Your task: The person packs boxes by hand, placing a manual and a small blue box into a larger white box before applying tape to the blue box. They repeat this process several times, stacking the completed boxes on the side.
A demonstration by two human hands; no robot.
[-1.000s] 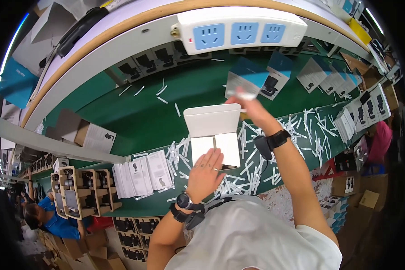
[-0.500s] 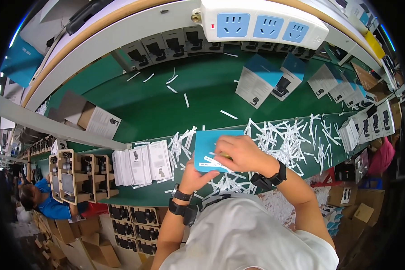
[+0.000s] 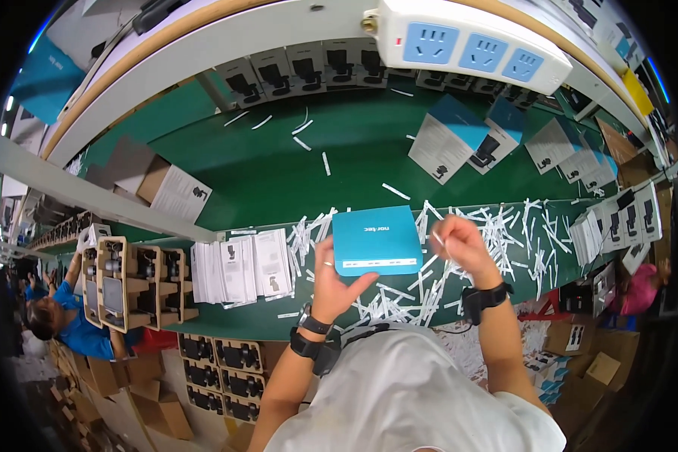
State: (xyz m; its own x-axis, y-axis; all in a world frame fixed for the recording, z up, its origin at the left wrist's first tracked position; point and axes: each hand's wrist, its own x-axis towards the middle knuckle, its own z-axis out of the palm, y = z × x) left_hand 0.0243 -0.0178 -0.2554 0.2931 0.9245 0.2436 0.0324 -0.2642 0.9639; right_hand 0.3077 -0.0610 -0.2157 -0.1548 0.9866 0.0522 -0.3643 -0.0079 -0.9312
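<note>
White strips (image 3: 497, 230) flank a blue box (image 3: 377, 237), left hand (image 3: 334, 285) grasping it, right hand (image 3: 465, 245) curled, contents unclear.

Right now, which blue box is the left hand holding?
The front blue box, gripped at its left side by the left hand. The blue-and-white boxes farther back, to the right, have no hand on them.

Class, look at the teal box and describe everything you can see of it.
The teal box looks like smooth printed cardboard, nearly square from above, its top shut and flat. Pale lettering marks the top face, and a white label strip runs along the edge nearest the person. It sits slightly askew, among scattered white paper strips; whether it rests or is lifted is unclear. The left hand holds its left side; the right hand is apart from it.
</note>
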